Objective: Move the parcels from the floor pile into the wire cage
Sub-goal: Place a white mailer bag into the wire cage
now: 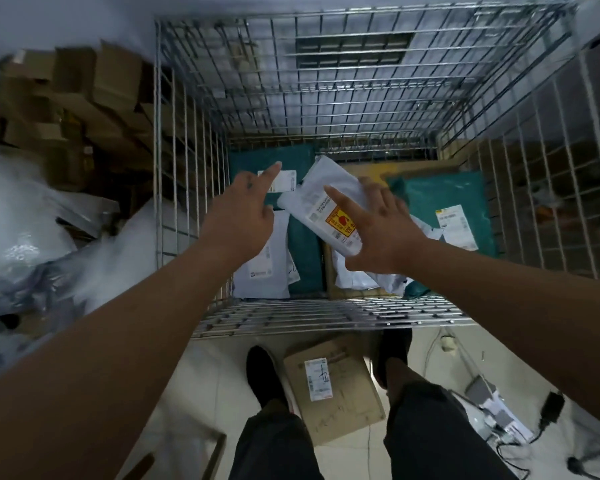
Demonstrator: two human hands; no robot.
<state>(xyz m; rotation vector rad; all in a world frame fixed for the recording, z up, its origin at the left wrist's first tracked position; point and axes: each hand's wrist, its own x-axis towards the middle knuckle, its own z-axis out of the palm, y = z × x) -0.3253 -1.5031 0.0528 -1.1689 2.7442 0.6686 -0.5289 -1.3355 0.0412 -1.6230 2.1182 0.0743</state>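
Both my hands reach over the near rim of the wire cage [326, 317]. Between them a white plastic parcel [317, 199] with a yellow and red sticker hangs tilted above the cage floor. My right hand [385, 233] is spread with straight fingers, its index finger and thumb lying against the parcel's right side. My left hand [243, 216] is open just left of the parcel, not touching it, with its index finger stretched out. In the cage lie teal parcels [447, 199] and flat white parcels [267, 265].
A flat cardboard parcel [333, 386] with a label lies on the tiled floor between my feet. Stacked cardboard boxes [66, 98] and plastic-wrapped bags [32, 220] crowd the cage's left side. Cables and a small device [499, 410] lie on the floor at the right.
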